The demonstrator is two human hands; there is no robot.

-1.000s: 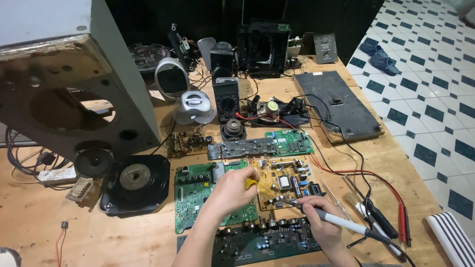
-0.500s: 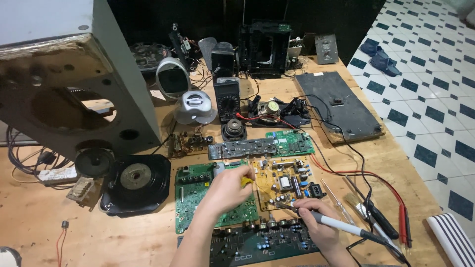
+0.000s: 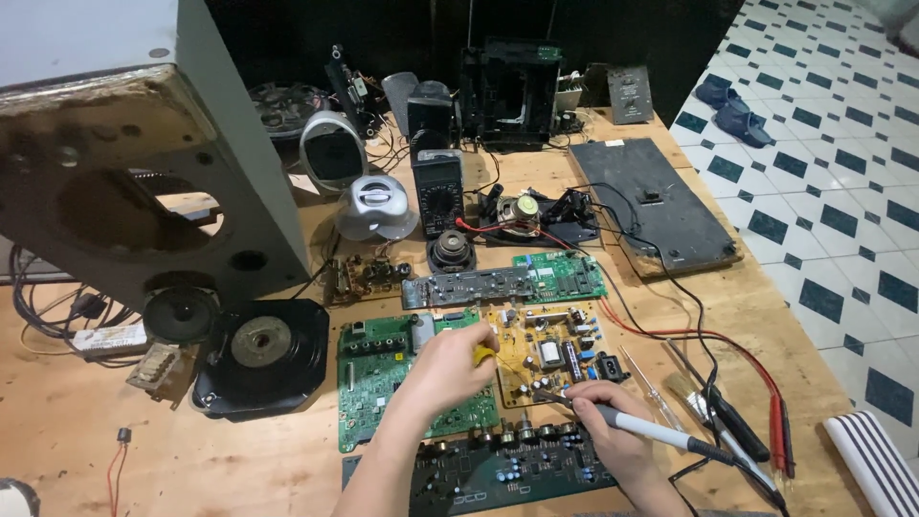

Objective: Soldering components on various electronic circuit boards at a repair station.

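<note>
Soldering iron (image 3: 637,428) amid crowded circuit boards (image 3: 412,378)

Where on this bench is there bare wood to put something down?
Bare wood shows at the near left, in front of the black speaker driver, and on the right between the dark flat panel and the test leads. The middle is crowded with circuit boards around both hands.

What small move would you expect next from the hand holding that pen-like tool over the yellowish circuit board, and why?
Probably a slight dip of the soldering iron so its tip meets the yellowish circuit board. The right hand grips it like a pen with the tip at the board's lower edge, while the left hand rests at the board's left edge holding something yellow, seemingly steadying it. Whether the tip already touches, I cannot tell.
</note>
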